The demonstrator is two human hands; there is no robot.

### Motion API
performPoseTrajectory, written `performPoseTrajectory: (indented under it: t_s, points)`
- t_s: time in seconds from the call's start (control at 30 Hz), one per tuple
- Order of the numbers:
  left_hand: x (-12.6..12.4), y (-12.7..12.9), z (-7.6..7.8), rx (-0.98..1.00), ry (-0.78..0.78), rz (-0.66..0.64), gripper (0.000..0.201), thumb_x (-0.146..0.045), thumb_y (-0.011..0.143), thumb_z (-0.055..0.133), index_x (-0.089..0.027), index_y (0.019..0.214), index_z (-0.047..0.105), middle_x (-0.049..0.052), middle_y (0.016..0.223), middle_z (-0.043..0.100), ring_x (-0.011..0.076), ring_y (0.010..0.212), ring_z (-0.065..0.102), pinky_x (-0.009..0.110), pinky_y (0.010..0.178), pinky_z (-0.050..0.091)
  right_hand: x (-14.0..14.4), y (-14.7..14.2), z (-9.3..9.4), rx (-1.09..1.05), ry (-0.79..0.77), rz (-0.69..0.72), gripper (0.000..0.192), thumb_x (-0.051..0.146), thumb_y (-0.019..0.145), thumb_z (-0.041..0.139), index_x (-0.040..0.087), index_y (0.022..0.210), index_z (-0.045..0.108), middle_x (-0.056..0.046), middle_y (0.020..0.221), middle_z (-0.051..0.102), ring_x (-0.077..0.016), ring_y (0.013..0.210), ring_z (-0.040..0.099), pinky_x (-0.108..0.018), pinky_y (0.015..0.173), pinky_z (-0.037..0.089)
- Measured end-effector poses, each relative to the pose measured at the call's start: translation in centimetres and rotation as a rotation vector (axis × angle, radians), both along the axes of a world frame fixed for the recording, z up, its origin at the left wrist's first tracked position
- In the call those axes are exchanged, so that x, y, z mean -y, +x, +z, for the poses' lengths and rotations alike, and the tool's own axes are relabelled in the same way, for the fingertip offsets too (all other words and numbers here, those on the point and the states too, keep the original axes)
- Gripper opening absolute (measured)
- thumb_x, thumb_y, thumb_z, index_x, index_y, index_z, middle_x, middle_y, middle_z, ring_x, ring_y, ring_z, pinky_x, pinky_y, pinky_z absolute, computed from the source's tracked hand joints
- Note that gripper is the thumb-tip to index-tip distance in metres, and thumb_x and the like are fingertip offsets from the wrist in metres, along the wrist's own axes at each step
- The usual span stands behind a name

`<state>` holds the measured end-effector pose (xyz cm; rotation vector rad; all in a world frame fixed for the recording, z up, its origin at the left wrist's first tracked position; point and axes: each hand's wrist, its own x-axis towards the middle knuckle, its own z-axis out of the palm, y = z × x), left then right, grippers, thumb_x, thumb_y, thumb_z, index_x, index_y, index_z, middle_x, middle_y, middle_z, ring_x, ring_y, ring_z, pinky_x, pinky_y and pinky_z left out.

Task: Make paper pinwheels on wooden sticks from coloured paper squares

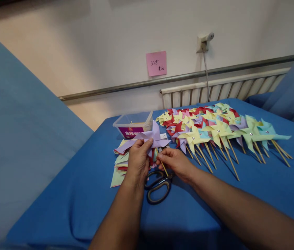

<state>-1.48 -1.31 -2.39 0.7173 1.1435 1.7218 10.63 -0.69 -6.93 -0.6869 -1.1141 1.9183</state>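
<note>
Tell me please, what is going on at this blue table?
A person is putting together a purple paper pinwheel. The left hand pinches its folded paper at the centre, and the right hand holds a thin wooden stick against it. Black scissors lie on the blue table just below the hands. A stack of cut coloured paper is under the left hand, a clear plastic box stands behind, and many finished pinwheels lie in rows to the right.

Scissors (pixel 158 187) blades hidden, probably under the hands.
</note>
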Motion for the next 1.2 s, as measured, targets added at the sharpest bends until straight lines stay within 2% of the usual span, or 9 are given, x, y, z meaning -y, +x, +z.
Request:
performPoseTrajectory:
  t_s: [0.13, 0.3, 0.4, 0.6, 0.83, 1.03, 1.2]
  points:
    - [0.2, -0.2, 0.1, 0.034, -0.037, -0.042, 0.027, -0.021, 0.055, 0.083, -0.013, 0.073, 0.065, 0.001, 0.066, 0.068, 0.0113, 0.058, 0.061, 0.023, 0.062, 0.048, -0.4, 0.3, -0.1, -0.01, -0.007, 0.029, 0.039, 0.049, 0.061, 0.081, 0.016, 0.073, 0.064, -0.002, 0.068, 0.069, -0.0123, 0.057, 0.062, -0.026, 0.058, 0.045]
    - [0.5, -0.1, 0.4, 0.037, -0.137, -0.166, 0.022, -0.018, 0.057, 0.08, -0.014, 0.074, 0.067, 0.002, 0.062, 0.067, 0.0125, 0.051, 0.059, 0.025, 0.055, 0.049, -2.0, 1.1, 0.0, -0.169, -0.082, -0.161, 0.035, 0.047, 0.064, 0.08, 0.019, 0.08, 0.066, 0.0, 0.074, 0.068, -0.0112, 0.06, 0.059, -0.025, 0.059, 0.044]
    - [0.7, 0.3, 0.4, 0.053, -0.196, -0.253, 0.018, -0.017, 0.059, 0.08, -0.014, 0.072, 0.067, 0.002, 0.061, 0.067, 0.0117, 0.049, 0.058, 0.024, 0.053, 0.049, -2.5, 1.6, 0.3, -0.25, -0.072, -0.155, 0.035, 0.045, 0.064, 0.082, 0.019, 0.078, 0.065, -0.001, 0.077, 0.068, -0.0132, 0.068, 0.059, -0.027, 0.064, 0.046]
    - [0.8, 0.7, 0.0, 0.117, -0.224, -0.373, 0.02, -0.014, 0.06, 0.08, -0.013, 0.077, 0.07, 0.004, 0.068, 0.069, 0.0123, 0.056, 0.062, 0.023, 0.059, 0.052, -2.3, 1.4, 0.5, -0.266, -0.073, -0.147, 0.037, 0.04, 0.056, 0.087, 0.018, 0.069, 0.061, 0.003, 0.065, 0.062, -0.0111, 0.059, 0.055, -0.025, 0.062, 0.043]
    - [0.7, 0.7, -0.3, 0.119, -0.194, -0.403, 0.024, -0.013, 0.059, 0.082, -0.012, 0.08, 0.071, 0.006, 0.074, 0.071, 0.0129, 0.063, 0.064, 0.023, 0.066, 0.052, -2.2, 1.2, 0.1, -0.298, -0.09, -0.141, 0.037, 0.04, 0.058, 0.087, 0.018, 0.066, 0.059, 0.004, 0.062, 0.059, -0.0092, 0.055, 0.051, -0.024, 0.058, 0.04]
    - [0.5, 0.3, -0.7, 0.107, -0.212, -0.425, 0.02, -0.017, 0.062, 0.081, -0.012, 0.077, 0.07, 0.006, 0.071, 0.07, 0.0131, 0.059, 0.063, 0.025, 0.064, 0.052, -2.7, 1.7, 0.4, -0.313, -0.08, -0.131, 0.04, 0.05, 0.065, 0.08, 0.018, 0.085, 0.067, 0.0, 0.071, 0.066, -0.0134, 0.062, 0.057, -0.028, 0.062, 0.044]
    - [0.5, 0.4, -0.8, 0.099, -0.208, -0.483, 0.027, -0.014, 0.061, 0.081, -0.01, 0.086, 0.071, 0.008, 0.076, 0.072, 0.0144, 0.063, 0.065, 0.025, 0.067, 0.053, -2.8, 2.1, 0.4, -0.303, -0.117, -0.113, 0.034, 0.042, 0.064, 0.083, 0.018, 0.081, 0.065, 0.001, 0.067, 0.064, -0.0103, 0.055, 0.052, -0.024, 0.054, 0.043]
